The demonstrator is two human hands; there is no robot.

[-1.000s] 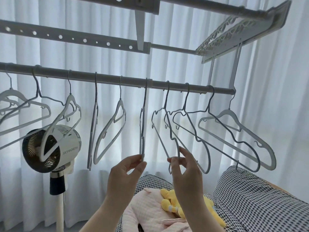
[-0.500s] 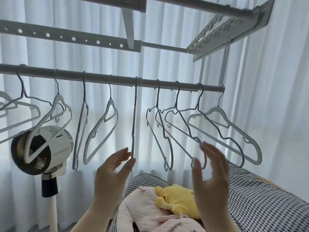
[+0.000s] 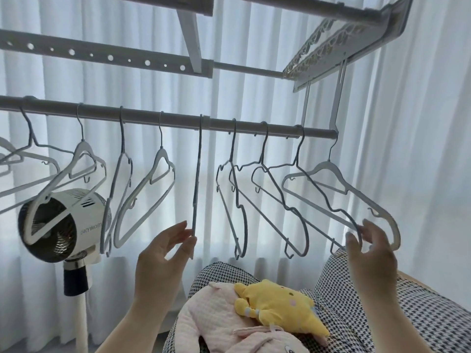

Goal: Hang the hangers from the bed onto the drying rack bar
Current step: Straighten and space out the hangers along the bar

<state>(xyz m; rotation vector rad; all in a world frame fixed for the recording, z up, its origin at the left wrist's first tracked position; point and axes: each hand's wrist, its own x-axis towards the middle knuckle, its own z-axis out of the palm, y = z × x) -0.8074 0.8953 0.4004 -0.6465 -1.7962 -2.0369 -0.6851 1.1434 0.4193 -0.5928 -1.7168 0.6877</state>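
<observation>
The grey drying rack bar runs across the view with several white and dark wire hangers on it. An edge-on hanger hangs at the middle. My left hand pinches its lower end lightly between thumb and fingertips. Further right, my right hand is spread, its fingers around the low tip of a dark wire hanger without closing on it. Just right of it hangs the last white hanger. No loose hanger shows on the bed.
A white standing fan is at the left, behind the low hangers. Below lie houndstooth pillows, a pink plush and a yellow plush. White curtains fill the background. More rack rails sit overhead.
My right hand let go of the hanger near the middle and moved right to the last hangers on the bar. My left hand stayed at the edge-on hanger. The view shifted slightly.
</observation>
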